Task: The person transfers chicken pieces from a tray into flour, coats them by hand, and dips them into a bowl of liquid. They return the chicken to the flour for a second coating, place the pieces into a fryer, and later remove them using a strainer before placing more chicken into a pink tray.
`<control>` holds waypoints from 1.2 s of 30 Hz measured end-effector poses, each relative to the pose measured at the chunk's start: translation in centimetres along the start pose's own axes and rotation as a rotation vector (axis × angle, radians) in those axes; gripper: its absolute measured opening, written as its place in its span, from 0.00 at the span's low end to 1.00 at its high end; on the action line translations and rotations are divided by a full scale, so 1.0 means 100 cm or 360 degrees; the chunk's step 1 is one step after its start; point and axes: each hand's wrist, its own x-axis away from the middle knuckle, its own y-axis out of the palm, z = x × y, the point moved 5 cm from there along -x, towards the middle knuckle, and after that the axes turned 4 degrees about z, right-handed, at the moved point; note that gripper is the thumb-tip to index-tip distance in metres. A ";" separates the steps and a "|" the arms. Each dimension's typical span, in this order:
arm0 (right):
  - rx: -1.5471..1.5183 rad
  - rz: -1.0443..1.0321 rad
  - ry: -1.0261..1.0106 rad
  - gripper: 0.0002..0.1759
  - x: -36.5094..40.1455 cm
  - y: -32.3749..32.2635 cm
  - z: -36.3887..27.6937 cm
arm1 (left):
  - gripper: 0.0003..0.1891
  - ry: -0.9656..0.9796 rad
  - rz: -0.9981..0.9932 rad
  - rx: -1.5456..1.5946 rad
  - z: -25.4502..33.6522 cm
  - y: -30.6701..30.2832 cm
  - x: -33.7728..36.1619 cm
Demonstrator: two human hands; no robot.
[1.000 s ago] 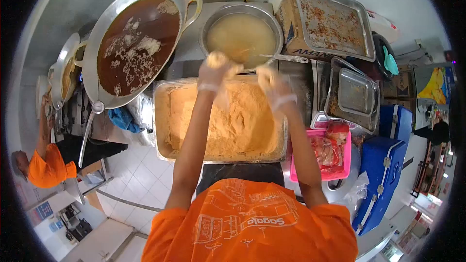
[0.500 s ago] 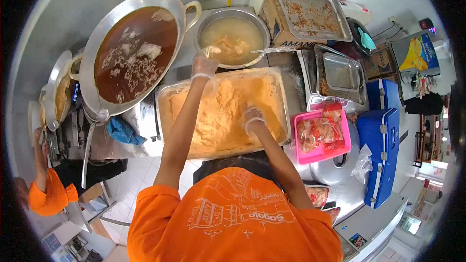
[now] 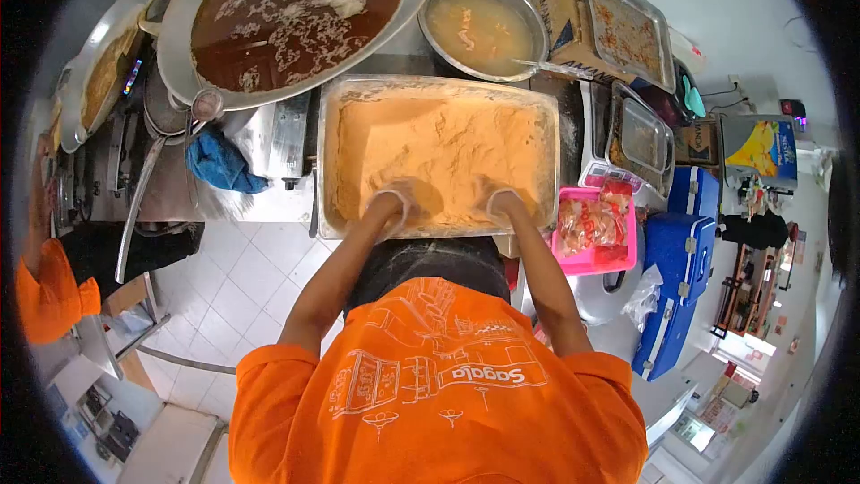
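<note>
My left hand [image 3: 391,203], in a clear plastic glove, is down in the orange-tan flour [image 3: 421,139] near the front of a large metal tray [image 3: 439,82]. To its right, my right hand [image 3: 494,200], also gloved, presses into the same flour near the front right. Motion smears the fingers of both hands, and flour partly hides them. Whether either hand holds anything does not show. Behind the tray stands a metal bowl [image 3: 432,43] of cloudy liquid with pale pieces in it.
A wide pan [image 3: 184,54] of brown oil with pale foam stands back left. A blue cloth [image 3: 219,161] and a ladle [image 3: 143,188] lie below it. On the right are a pink basket [image 3: 634,246] with bagged meat and blue coolers [image 3: 676,255]. Another person's orange sleeve [image 3: 58,291] shows at left.
My left hand has come from above the bowl, where it held a pale piece, down into the flour. My right hand has shifted toward the tray's front. The view has shifted too.
</note>
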 end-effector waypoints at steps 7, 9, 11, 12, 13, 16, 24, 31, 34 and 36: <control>0.0148 0.0018 0.0095 0.22 -0.017 0.018 0.002 | 0.20 0.0275 -0.0660 -0.0116 0.056 0.011 -0.060; 0.0007 0.0091 0.0131 0.20 -0.012 0.013 0.027 | 0.17 0.0403 -0.0569 -0.0269 0.045 0.028 -0.073; -0.0163 0.0173 0.0106 0.17 -0.012 0.011 0.062 | 0.19 0.0700 0.0068 -0.0230 0.021 0.031 -0.093; -0.0222 0.0215 0.0041 0.16 -0.015 0.019 0.085 | 0.21 0.0593 0.0134 -0.0220 0.017 0.012 -0.086; -0.0290 0.0255 -0.0117 0.15 -0.025 0.033 0.120 | 0.23 0.0409 0.0168 -0.0211 0.020 -0.016 -0.071; -0.0391 0.0559 0.0120 0.14 -0.011 0.015 0.118 | 0.31 -0.0232 0.0105 -0.0289 0.025 -0.076 -0.053; -0.0524 0.1037 0.0630 0.15 0.002 0.006 0.110 | 0.37 0.0366 -0.0135 -0.0857 0.030 0.022 -0.100; 0.0111 0.0965 0.0830 0.20 0.004 -0.032 0.081 | 0.24 0.0512 -0.0232 -0.0537 -0.021 0.030 -0.066; 0.0366 0.1118 0.0420 0.20 -0.025 0.011 0.124 | 0.20 0.0352 -0.0041 -0.0529 0.009 -0.035 -0.029; 0.0393 0.1304 -0.0022 0.18 -0.028 0.020 0.118 | 0.17 0.0112 0.0368 -0.0286 0.015 -0.054 -0.042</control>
